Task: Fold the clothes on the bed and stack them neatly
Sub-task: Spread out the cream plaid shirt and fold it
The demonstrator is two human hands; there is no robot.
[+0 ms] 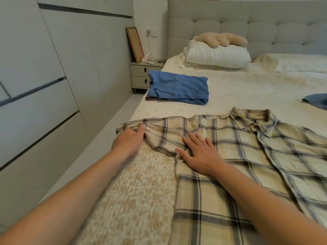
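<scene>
Looking down at the bed [238, 89], I see a plaid shirt [247, 156] lying spread flat in front of me, collar away from me, ready for folding. My right hand [200, 154] presses it with fingers spread, apparently to pin the fabric. My left hand [129, 140] rests at the sleeve end, its grip curled on the cloth, likely to fold it inward. Folded blue jeans [178, 89] wait farther up the bed.
</scene>
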